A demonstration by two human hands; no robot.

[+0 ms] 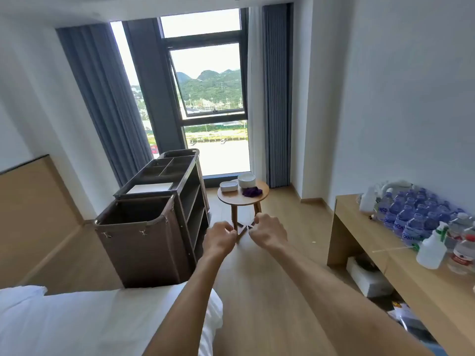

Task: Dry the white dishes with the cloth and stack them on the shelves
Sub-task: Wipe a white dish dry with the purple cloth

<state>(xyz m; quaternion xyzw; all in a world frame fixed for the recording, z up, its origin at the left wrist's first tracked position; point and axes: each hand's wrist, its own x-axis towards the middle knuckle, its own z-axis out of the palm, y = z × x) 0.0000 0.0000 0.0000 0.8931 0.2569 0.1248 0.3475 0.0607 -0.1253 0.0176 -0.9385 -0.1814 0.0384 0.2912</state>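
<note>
White dishes (246, 180) sit well beyond both hands' (221, 237) curled, empty grip.

- left hand (220, 238): showing bare, wearing no glove, ring or watch
- right hand (267, 231): showing bare too, nothing on the wrist
- both forearms: showing uncovered right down to the bottom edge, no sleeve reaching into view
- knuckles and finger backs facing the camera
</note>
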